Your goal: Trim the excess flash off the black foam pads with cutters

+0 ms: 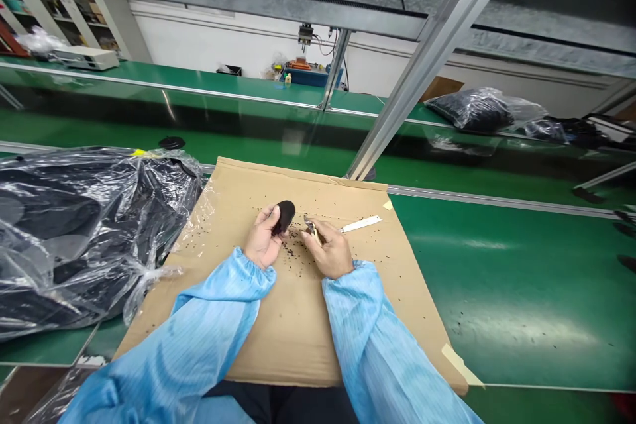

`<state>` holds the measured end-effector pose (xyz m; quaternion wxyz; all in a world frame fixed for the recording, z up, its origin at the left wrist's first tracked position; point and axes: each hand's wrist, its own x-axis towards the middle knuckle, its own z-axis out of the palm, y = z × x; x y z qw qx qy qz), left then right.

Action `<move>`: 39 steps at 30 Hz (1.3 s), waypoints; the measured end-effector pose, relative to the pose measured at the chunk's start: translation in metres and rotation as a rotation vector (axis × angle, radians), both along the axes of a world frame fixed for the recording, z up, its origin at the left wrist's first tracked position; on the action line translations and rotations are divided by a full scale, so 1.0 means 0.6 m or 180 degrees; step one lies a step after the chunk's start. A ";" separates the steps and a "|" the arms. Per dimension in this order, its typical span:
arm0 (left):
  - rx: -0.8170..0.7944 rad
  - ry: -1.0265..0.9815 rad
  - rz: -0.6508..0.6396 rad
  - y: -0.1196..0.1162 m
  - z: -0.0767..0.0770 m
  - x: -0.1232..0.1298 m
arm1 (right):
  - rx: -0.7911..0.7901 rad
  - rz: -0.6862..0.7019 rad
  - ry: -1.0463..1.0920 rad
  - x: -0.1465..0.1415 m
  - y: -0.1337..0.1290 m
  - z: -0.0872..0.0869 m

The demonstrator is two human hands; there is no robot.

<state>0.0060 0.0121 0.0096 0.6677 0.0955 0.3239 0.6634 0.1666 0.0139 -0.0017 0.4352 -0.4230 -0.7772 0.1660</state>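
Note:
Pinched in my left hand (263, 238) is a black oval piece (285, 215), tilted up above the cardboard sheet (293, 318). My right hand (330, 250) is closed around a small metal-tipped tool (311, 225), its tip pointing toward the black piece with a gap between them. Small black bits (293, 252) lie scattered on the cardboard below and between both hands. Just right of my right hand lies a white strip-like tool (362, 224), flat on the cardboard.
A large clear plastic bag of dark items (89, 232) lies left of the cardboard. A slanted metal post (427, 73) rises behind the cardboard's back edge. Tape (462, 366) holds its front right corner to the green table (507, 278).

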 end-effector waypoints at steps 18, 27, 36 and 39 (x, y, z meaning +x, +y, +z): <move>-0.0062 -0.0176 -0.0623 -0.005 0.010 0.000 | 0.0045 0.0638 -0.0747 0.000 -0.008 0.009; 0.0037 0.0036 -0.0568 -0.006 0.008 0.003 | 0.0102 0.0632 -0.0838 0.001 -0.010 0.011; 0.0010 0.0350 -0.0418 -0.005 -0.008 0.003 | 0.0095 0.0440 -0.1381 0.003 -0.011 0.015; 0.0008 0.0392 -0.0411 -0.005 -0.010 0.004 | 0.0038 0.0391 -0.1530 0.004 -0.012 0.017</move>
